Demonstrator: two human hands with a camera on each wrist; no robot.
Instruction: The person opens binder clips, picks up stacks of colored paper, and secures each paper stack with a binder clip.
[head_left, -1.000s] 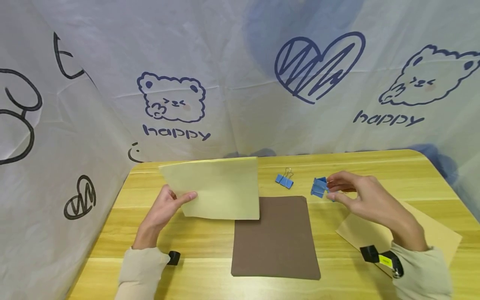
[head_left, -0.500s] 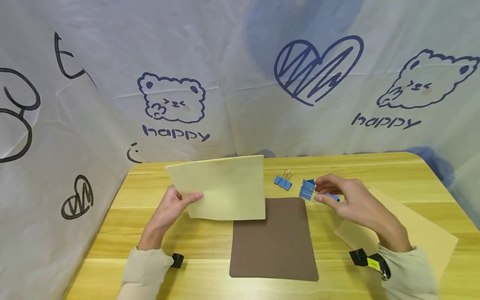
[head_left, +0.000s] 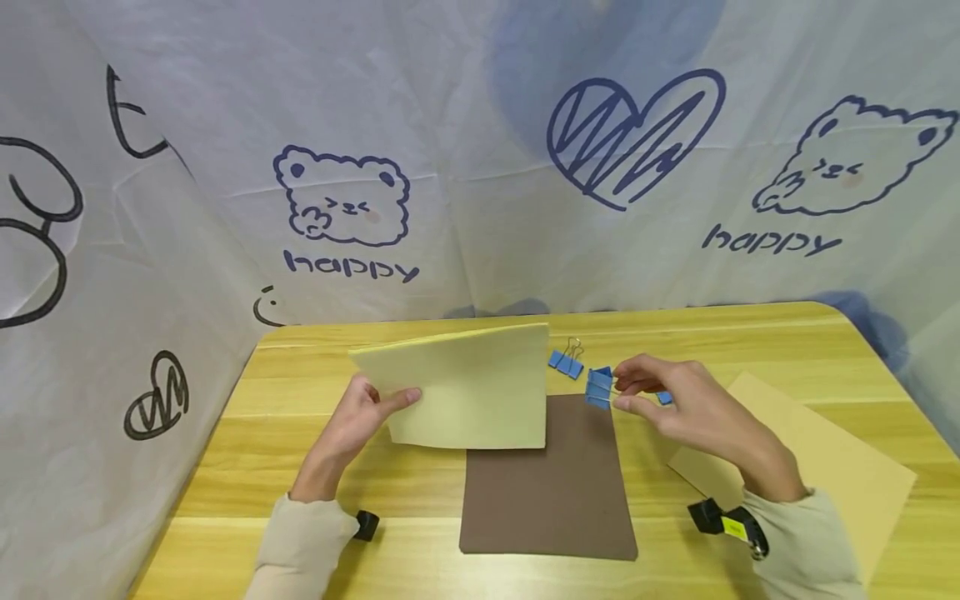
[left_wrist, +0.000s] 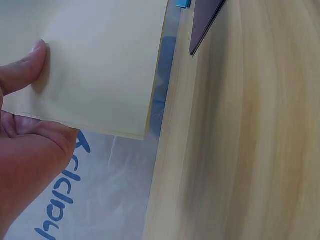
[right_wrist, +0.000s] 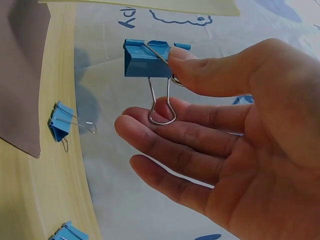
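Observation:
My left hand (head_left: 363, 417) grips the lower left part of a thin stack of pale yellow paper (head_left: 480, 396), thumb in front and fingers behind. The paper is raised and tilted above brown sheets (head_left: 551, 500). My right hand (head_left: 678, 400) pinches a blue binder clip (head_left: 598, 388) just right of the paper, apart from it. In the right wrist view the thumb presses by one wire handle of that binder clip (right_wrist: 147, 62); the other handle hangs against the fingers.
A second blue binder clip (head_left: 566, 364) lies behind the brown sheets. Another blue clip (head_left: 664, 397) is partly hidden by my right hand. Pale yellow paper (head_left: 817, 475) lies under the right forearm. A printed cloth (head_left: 465, 167) hangs at the table's back edge.
My left hand has brought the paper to the right and slightly nearer. My right hand has moved left with the binder clip, narrowing the gap between clip and paper.

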